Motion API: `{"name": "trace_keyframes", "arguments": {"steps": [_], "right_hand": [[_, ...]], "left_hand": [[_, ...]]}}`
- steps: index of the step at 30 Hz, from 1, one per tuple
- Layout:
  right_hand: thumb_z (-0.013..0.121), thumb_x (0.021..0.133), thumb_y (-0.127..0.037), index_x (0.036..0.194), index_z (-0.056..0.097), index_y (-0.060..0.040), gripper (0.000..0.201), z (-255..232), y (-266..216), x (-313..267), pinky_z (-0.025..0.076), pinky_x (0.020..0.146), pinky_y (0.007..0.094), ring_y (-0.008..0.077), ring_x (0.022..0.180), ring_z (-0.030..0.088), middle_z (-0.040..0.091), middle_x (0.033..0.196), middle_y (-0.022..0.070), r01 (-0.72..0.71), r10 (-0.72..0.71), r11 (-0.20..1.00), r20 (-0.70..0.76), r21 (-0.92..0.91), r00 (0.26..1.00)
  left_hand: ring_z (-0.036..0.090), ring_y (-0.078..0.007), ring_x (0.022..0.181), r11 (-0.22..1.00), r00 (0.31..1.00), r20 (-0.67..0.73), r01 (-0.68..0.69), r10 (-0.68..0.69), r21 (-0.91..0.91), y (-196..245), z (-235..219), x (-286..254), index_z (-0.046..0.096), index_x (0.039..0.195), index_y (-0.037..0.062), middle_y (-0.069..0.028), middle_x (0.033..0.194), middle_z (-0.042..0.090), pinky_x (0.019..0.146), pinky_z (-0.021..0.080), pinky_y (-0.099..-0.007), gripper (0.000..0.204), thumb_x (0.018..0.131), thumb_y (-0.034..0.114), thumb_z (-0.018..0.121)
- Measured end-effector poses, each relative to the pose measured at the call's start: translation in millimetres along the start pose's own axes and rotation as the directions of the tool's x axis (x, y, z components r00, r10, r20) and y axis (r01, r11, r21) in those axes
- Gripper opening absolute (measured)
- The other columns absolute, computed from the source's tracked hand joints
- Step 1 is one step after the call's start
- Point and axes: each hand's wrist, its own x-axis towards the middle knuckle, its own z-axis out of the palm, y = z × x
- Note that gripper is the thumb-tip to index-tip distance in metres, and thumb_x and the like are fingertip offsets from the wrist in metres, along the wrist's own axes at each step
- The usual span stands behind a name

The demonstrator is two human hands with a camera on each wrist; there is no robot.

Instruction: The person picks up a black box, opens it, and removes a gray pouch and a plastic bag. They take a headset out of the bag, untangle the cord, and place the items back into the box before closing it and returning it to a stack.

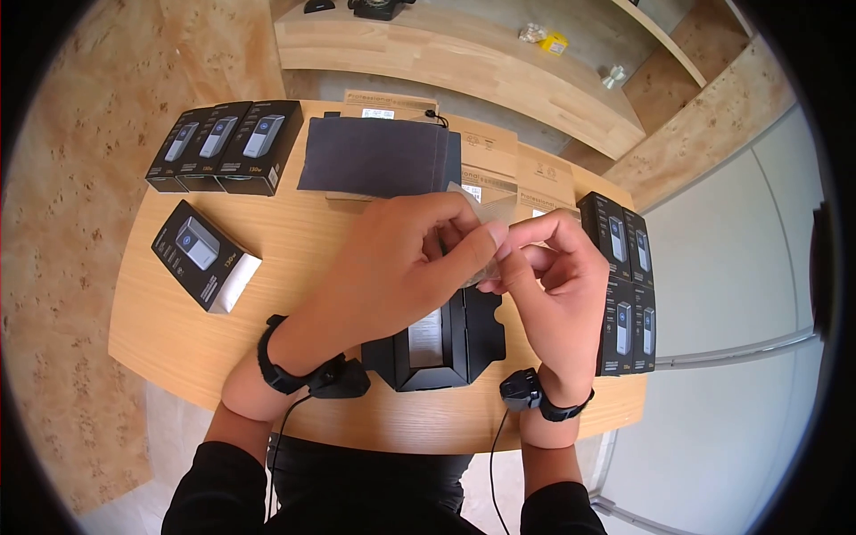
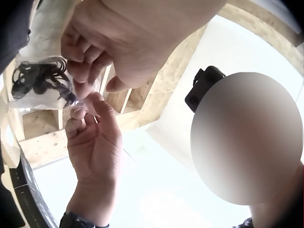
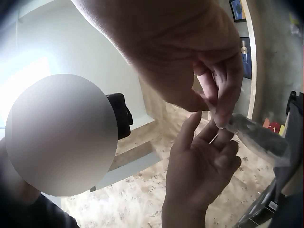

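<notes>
Plastic bag (image 2: 45,101) of dark cable (image 2: 40,78): light, limp, probably slippery; best pinched at the edge. Up off pale wood counter (image 1: 285,232), near open black box (image 1: 486,334). Left hand (image 1: 401,259) and right hand (image 1: 562,285) nearly touching, fingers curled, thumbs and fingertips pinching bag's edge. Beyond: wooden shelf (image 1: 446,67), white panels (image 1: 740,267) to the right.

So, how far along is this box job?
Partway, it seems. Done: the black box between the wrists is open. In hand: the left hand and right hand pinch a clear bag of dark cable. Probably left: finishing with the bag, then closing the box. Packing or unpacking, I cannot tell.
</notes>
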Motion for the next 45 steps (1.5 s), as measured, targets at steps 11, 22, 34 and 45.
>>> {"name": "trace_keyframes", "arguments": {"steps": [11,22,34,45], "right_hand": [[0.078,0.089,0.004,0.093,0.065,-0.0003,0.015,-1,1,2,0.056,0.068,0.0224,0.0071,0.071,0.070,0.073,0.081,0.0033,0.172,-0.156,0.972,0.109,-0.160,0.982],[0.079,0.088,0.005,0.094,0.065,-0.0005,0.015,-2,-1,1,0.054,0.067,0.0226,0.0074,0.071,0.068,0.072,0.081,0.0024,0.183,-0.159,0.970,0.150,-0.160,0.976],[0.073,0.098,-0.004,0.100,0.063,-0.0031,0.010,-7,-8,-1,0.050,0.072,0.0210,0.0044,0.073,0.063,0.070,0.082,-0.0014,-0.056,0.043,0.995,0.151,0.085,0.988],[0.070,0.096,-0.001,0.097,0.067,-0.0026,0.004,-14,-2,1,0.048,0.069,0.0207,0.0032,0.073,0.061,0.069,0.080,-0.0022,0.015,-0.003,0.997,0.152,-0.080,0.988]], "left_hand": [[0.051,-0.0057,0.074,0.993,0.996,0.091,0.009,0.001,-0.115,-5,-7,3,0.059,0.086,0.0011,0.0014,0.079,0.056,0.067,0.043,-0.0242,0.019,0.103,0.010,0.057],[0.043,-0.0062,0.073,0.992,0.988,0.153,-0.009,0.029,-0.128,-8,-8,4,0.053,0.084,0.0031,0.0022,0.078,0.047,0.065,0.036,-0.0255,0.019,0.102,0.008,0.050],[0.048,-0.0067,0.072,0.994,0.981,0.164,-0.094,0.103,-0.060,8,-6,-2,0.059,0.085,0.0007,0.0001,0.074,0.055,0.064,0.039,-0.0268,0.018,0.100,0.011,0.060],[0.048,-0.0059,0.069,0.992,0.980,0.157,-0.124,0.122,0.006,-3,-7,-1,0.061,0.084,0.0009,0.0010,0.072,0.057,0.062,0.039,-0.0254,0.027,0.103,0.019,0.064]]}}
